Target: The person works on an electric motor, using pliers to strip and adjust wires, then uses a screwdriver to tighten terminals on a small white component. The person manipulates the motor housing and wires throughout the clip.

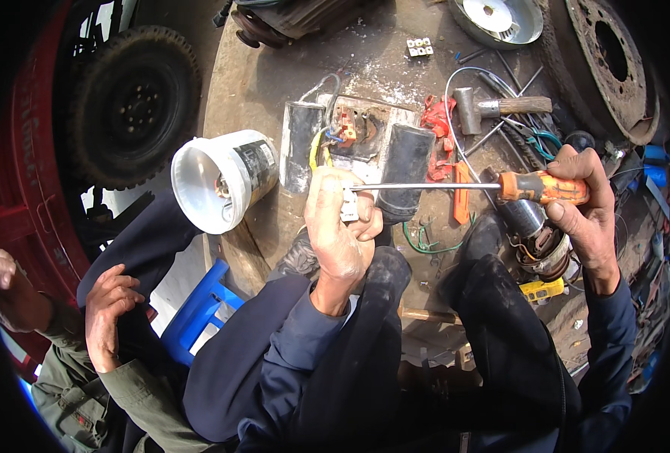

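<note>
My right hand [588,200] grips the orange and black handle of a screwdriver [426,186], whose long shaft points left. Its tip meets the fingers of my left hand [339,241]. Pinched in those fingers is a small white terminal block [348,205], partly hidden by them. Yellow wire [321,151] runs up from beside this hand to an orange terminal piece [346,124] on a worn board. A black cylinder [407,166] lies just beyond the left hand, and another dark cylinder [303,140] lies left of the board.
A white bucket [237,181] lies tipped at the left. A hammer [501,108], red scraps [438,124] and an orange cutter-like tool [462,194] are at the right. Another white terminal block [419,47] sits farther back. A co-worker's hand [111,302] rests near a blue stool [199,306].
</note>
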{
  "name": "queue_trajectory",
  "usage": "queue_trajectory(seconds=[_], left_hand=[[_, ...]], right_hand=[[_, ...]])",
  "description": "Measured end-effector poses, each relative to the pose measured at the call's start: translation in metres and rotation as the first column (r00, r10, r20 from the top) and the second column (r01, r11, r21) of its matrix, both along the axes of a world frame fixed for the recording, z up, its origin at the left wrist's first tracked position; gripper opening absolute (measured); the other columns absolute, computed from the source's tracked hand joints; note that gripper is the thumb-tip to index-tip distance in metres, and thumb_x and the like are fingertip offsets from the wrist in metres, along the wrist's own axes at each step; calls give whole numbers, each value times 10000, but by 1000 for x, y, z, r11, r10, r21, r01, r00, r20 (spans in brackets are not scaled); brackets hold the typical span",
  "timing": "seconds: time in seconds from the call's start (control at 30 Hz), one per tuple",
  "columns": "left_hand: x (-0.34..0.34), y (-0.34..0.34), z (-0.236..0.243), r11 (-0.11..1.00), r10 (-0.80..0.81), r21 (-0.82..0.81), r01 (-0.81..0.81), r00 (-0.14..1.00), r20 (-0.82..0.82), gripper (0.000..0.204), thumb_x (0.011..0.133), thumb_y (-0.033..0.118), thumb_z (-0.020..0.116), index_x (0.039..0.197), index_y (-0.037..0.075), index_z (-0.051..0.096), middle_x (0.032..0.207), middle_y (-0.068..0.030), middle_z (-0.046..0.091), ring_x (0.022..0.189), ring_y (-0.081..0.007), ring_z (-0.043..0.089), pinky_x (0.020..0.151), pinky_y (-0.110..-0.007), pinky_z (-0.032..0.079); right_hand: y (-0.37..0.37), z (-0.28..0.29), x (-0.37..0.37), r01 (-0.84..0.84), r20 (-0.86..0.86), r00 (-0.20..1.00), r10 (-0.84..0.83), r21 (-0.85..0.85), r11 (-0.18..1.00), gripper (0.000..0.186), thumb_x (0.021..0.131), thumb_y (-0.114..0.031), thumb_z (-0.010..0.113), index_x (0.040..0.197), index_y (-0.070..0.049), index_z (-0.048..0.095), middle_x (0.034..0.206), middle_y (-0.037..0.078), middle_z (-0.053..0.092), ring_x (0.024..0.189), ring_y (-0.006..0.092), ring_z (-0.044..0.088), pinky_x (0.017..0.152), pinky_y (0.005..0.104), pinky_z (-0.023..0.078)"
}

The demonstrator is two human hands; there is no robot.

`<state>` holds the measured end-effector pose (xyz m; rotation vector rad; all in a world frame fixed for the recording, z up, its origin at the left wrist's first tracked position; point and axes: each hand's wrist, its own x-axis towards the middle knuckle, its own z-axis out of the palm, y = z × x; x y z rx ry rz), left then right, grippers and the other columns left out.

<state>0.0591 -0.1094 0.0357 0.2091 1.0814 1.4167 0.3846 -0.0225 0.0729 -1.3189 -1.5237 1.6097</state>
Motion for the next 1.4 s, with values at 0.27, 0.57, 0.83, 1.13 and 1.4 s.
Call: queue_trajectory(seconds=[0.27, 0.57, 0.83, 1.13, 1.4], left_hand=[[6, 0, -1, 999, 37, -16, -38, 998, -57, 265, 1167, 300, 431, 1092, 69, 537, 737, -54, 519, 523, -64, 346, 458, -230, 298], [8, -1, -3, 997, 59, -55, -60, 998, -18, 247, 1167, 289, 416, 1114, 76, 529, 752, -64, 530, 504, -57, 297, 455, -229, 288], [11, -1, -2, 998, 36, -60, -36, 999, -3, 236, 1165, 286, 420, 1120, 82, 530, 763, -66, 532, 511, -57, 295, 464, -227, 292], [11, 0, 0, 997, 23, -69, -25, 999, -32, 271, 1171, 320, 410, 1113, 87, 535, 754, -55, 530, 517, -61, 302, 472, -232, 287], [10, -2, 1, 998, 25, -56, -26, 1000, -8, 270, 1173, 331, 410, 1124, 95, 531, 778, -58, 531, 520, -72, 301, 482, -245, 290]], right_hand=[[1, -5, -1, 198, 135, 977, -164, -290, 936, 423, 1066, -469, 646, 1169, -63, 588, 921, -29, 541, 703, 15, 479, 600, 179, 379], [4, 2, -13, 128, 24, 991, -129, -377, 917, 512, 1076, -510, 621, 1263, -34, 594, 889, 4, 623, 639, 24, 505, 566, 171, 384], [19, 14, -33, 222, 231, 964, -132, -419, 880, 478, 1009, -457, 716, 1219, -42, 608, 961, -20, 619, 731, 43, 570, 685, 188, 455], [2, -6, -5, 195, 129, 978, -162, -312, 930, 538, 969, -471, 756, 1244, -42, 581, 1020, -5, 605, 888, 41, 582, 776, 193, 462], [11, 8, -23, 223, 187, 967, -174, -284, 933, 442, 1076, -459, 642, 1196, -37, 591, 956, -21, 614, 771, 18, 516, 693, 167, 397]])
